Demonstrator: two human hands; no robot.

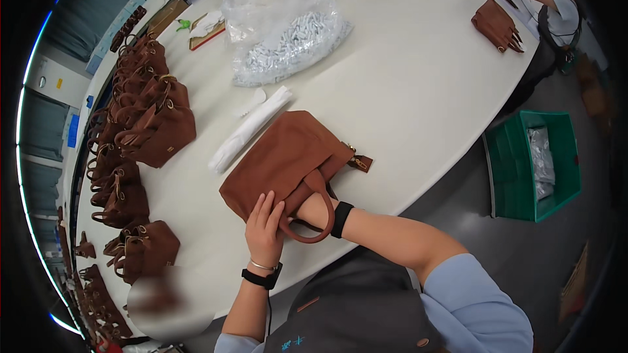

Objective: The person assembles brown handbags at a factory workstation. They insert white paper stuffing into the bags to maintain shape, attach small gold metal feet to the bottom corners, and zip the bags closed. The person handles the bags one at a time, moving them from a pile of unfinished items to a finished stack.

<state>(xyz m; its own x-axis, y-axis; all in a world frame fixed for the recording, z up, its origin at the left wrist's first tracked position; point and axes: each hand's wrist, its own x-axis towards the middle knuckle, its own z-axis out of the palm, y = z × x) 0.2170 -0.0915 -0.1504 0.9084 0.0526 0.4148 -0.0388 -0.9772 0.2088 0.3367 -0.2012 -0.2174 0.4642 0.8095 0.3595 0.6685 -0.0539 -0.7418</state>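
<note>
A brown leather handbag (278,157) lies on its side on the white table in front of me, its opening turned toward me. My left hand (265,225) rests on the bag's near left edge, fingers stretched out flat against the leather. Through the bag's opening reaches my right hand (314,210), beside the looped handle (325,225); its fingers are hidden inside. A small brown leather tag (360,163) with gold-coloured metal hangs at the bag's right end. Just beyond the bag lies a long white rolled wrapping (252,129).
Several brown handbags (160,127) stand in a row along the left. A clear plastic bag (288,42) of small pale pieces sits farther back. Another brown bag (496,25) lies at the far right. A green crate (500,170) stands on the floor at right. Other people work across the table.
</note>
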